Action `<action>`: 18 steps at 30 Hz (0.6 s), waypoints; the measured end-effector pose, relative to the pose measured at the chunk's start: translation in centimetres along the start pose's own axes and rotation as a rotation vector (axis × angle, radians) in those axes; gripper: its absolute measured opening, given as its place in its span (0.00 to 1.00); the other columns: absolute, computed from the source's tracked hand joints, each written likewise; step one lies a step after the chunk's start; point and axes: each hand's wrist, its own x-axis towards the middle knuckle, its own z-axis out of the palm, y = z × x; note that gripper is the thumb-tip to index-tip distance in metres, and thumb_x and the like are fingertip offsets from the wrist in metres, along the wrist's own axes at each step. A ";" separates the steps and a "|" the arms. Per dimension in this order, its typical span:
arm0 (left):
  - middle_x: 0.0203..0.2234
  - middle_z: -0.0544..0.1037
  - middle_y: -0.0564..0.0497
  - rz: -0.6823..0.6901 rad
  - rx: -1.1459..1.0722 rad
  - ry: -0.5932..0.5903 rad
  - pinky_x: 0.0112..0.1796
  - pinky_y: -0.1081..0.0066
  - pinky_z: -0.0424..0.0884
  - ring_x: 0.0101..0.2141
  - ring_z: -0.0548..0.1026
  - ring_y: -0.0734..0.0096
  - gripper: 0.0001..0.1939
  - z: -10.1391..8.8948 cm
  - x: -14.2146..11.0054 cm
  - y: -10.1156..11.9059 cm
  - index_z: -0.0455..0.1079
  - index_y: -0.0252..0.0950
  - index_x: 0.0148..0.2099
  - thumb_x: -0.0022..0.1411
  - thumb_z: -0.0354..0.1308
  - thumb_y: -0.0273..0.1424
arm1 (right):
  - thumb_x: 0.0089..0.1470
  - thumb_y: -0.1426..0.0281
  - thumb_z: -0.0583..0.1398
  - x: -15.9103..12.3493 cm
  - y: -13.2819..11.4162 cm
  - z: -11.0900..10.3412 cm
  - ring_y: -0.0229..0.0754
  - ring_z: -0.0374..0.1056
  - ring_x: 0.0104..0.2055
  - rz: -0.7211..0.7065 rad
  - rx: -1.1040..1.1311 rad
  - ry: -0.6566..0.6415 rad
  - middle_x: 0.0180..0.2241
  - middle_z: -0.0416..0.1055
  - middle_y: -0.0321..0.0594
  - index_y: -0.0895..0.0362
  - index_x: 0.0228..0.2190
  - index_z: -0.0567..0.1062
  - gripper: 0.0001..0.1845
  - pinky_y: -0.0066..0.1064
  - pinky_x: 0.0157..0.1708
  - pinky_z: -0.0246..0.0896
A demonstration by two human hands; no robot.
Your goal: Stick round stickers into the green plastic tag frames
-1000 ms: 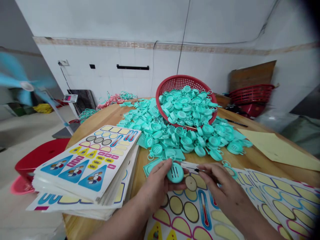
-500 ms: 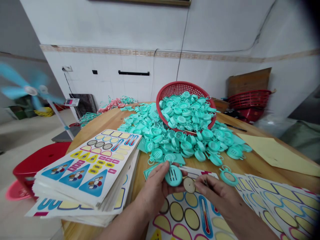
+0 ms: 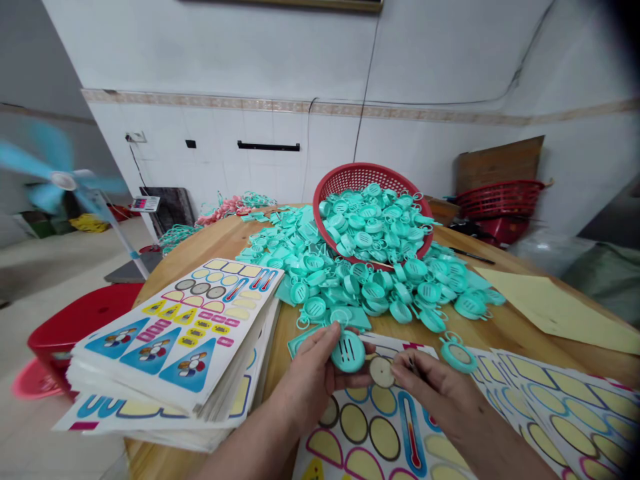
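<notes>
One round turquoise plastic case [image 3: 349, 351] with three dark slots sits in the left hand [image 3: 315, 363], thumb at its rim and fingers behind, near the front edge of the pale wooden worktop [image 3: 215, 240]. Just beside it, the right hand [image 3: 440, 383] pinches a thin round beige disc [image 3: 382, 371] between thumb and fingers; a small dark tip also shows there, too small to identify. Because the pinch takes only the disc's rim, a slip could drop it onto the white printed sticker sheet [image 3: 370, 420] below, or a clumsy touch could bend it. Uneven pressure might twist the smooth case loose. Beyond the right hand, a second turquoise case with a beige round face [image 3: 458, 355] lies by overlapping sticker sheets [image 3: 565, 407] towards the right edge; a careless wrist could drag both. The thick, uneven stack of sticker sheets [image 3: 190, 333] juts past the left edge and could slide if knocked. Farther back, loose turquoise cases [image 3: 370, 291] heap against a tilted red plastic basket [image 3: 370, 172]; a bump might spill more forward.
</notes>
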 end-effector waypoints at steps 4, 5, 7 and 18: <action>0.32 0.79 0.42 -0.030 0.044 0.109 0.31 0.69 0.75 0.30 0.79 0.63 0.14 -0.2 0.4 -0.4 0.66 0.30 0.40 0.61 0.54 0.38 | 0.53 0.53 0.57 0.1 0.1 -0.6 0.42 0.64 0.32 0.032 -0.060 0.096 0.28 0.68 0.35 0.53 0.32 0.72 0.16 0.29 0.30 0.60; 0.32 0.78 0.42 -0.048 0.049 0.119 0.31 0.69 0.75 0.30 0.79 0.63 0.15 -0.2 0.5 -0.5 0.66 0.31 0.40 0.61 0.55 0.39 | 0.52 0.53 0.57 0.1 0.3 -0.7 0.42 0.64 0.32 0.045 -0.054 0.125 0.27 0.68 0.36 0.53 0.32 0.73 0.17 0.30 0.30 0.61; 0.32 0.78 0.42 -0.096 0.041 0.071 0.31 0.69 0.74 0.31 0.79 0.63 0.15 -0.3 0.5 -0.8 0.66 0.30 0.40 0.59 0.57 0.38 | 0.51 0.52 0.58 0.2 0.5 -0.8 0.44 0.65 0.32 0.054 -0.023 0.165 0.28 0.69 0.37 0.53 0.33 0.73 0.18 0.31 0.30 0.61; 0.37 0.74 0.47 -0.055 0.044 -0.318 0.45 0.68 0.66 0.39 0.73 0.70 0.22 -0.4 -0.1 -1.6 0.69 0.33 0.44 0.45 0.66 0.21 | 0.49 0.50 0.57 0.7 1.5 -0.3 0.41 0.60 0.29 -0.054 -0.035 0.135 0.25 0.64 0.34 0.52 0.26 0.71 0.18 0.28 0.28 0.58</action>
